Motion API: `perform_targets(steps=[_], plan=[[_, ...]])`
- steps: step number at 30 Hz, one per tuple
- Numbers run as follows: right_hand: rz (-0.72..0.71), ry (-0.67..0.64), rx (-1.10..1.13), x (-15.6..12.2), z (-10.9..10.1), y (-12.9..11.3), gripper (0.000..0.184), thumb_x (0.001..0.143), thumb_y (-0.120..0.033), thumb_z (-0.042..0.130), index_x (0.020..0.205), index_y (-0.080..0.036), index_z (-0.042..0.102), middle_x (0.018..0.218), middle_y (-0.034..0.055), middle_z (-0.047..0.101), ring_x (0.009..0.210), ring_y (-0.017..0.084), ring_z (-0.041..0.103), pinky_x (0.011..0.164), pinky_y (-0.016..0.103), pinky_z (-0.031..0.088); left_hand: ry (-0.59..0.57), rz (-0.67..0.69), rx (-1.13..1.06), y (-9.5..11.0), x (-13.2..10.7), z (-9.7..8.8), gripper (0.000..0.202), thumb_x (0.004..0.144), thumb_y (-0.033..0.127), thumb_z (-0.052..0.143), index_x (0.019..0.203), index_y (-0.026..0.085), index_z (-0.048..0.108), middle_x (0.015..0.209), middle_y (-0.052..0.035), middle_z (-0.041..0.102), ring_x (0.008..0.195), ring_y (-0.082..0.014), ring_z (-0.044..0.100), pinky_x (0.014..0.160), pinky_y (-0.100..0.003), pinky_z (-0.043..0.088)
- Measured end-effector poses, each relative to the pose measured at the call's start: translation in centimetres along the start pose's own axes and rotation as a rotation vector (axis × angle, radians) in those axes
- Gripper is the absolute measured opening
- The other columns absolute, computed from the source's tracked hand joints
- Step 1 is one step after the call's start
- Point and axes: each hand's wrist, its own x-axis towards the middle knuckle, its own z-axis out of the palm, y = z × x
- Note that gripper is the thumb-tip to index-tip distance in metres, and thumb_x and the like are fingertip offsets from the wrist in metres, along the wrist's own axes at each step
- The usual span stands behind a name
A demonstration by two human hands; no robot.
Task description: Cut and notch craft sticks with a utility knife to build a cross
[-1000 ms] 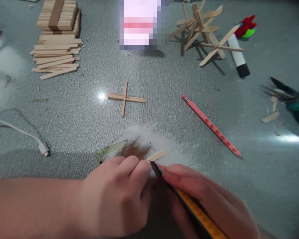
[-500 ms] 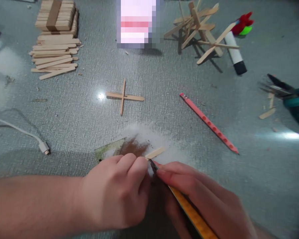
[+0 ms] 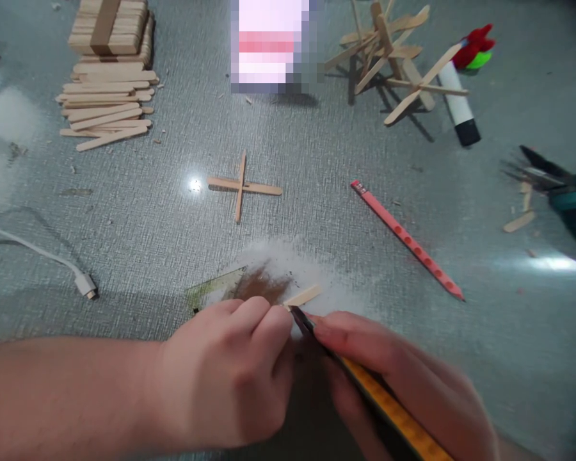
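My left hand (image 3: 230, 371) is closed in a pinch on a short wooden stick (image 3: 303, 296) that lies on a worn white and brown patch of the grey surface (image 3: 317, 147). My right hand (image 3: 388, 378) is wrapped round a yellow utility knife (image 3: 388, 410). Its dark blade tip touches the stick right beside my left fingertips. The free end of the stick pokes out to the upper right.
Two sticks lie crossed (image 3: 242, 187) ahead. A pile of sticks (image 3: 108, 70) sits far left, a stick structure (image 3: 388, 51) far right beside a glue stick (image 3: 458, 109). A red pencil (image 3: 406, 240), pliers (image 3: 552, 186), a white cable plug (image 3: 84, 285) and a ruler (image 3: 216, 285) lie around.
The knife tip has shifted slightly back and forth along the stick near my left fingertips. Both hands stay in place.
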Motion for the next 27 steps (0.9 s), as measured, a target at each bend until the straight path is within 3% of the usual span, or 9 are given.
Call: perform_targets(steps=[13,20,27], plan=[[0.061,-0.030,0.075,-0.12,-0.13,-0.49,0.025,0.086,-0.011,0.059,0.108,-0.023,0.061,0.093,0.0064,0.075,0.080,0.020,0.077,0.068,0.026,0.066,-0.006,-0.001,0.047,0.12,0.12,-0.06,0.038,0.100,0.010,0.038,0.066,0.018,0.053,0.063,0.0014,0.047,0.051,-0.0133,0.046,0.045,-0.031,0.041],[0.066,-0.078,0.033,-0.75,-0.33,-0.31,0.031,0.085,-0.008,0.057,0.112,-0.023,0.058,0.099,0.0066,0.074,0.084,0.020,0.076,0.074,0.026,0.066,-0.026,0.035,0.043,-0.08,-0.03,0.03,0.039,0.100,0.009,0.039,0.064,0.018,0.052,0.065,0.0008,0.048,0.053,-0.0134,0.044,0.047,-0.032,0.040],[0.019,0.007,0.028,0.08,-0.35,-0.35,0.032,0.082,-0.003,0.054,0.106,-0.024,0.059,0.087,0.0033,0.075,0.073,0.017,0.076,0.065,0.021,0.066,-0.003,0.060,0.039,0.02,0.01,-0.10,0.041,0.101,0.008,0.037,0.063,0.019,0.050,0.064,0.0011,0.046,0.054,-0.0131,0.041,0.048,-0.030,0.037]])
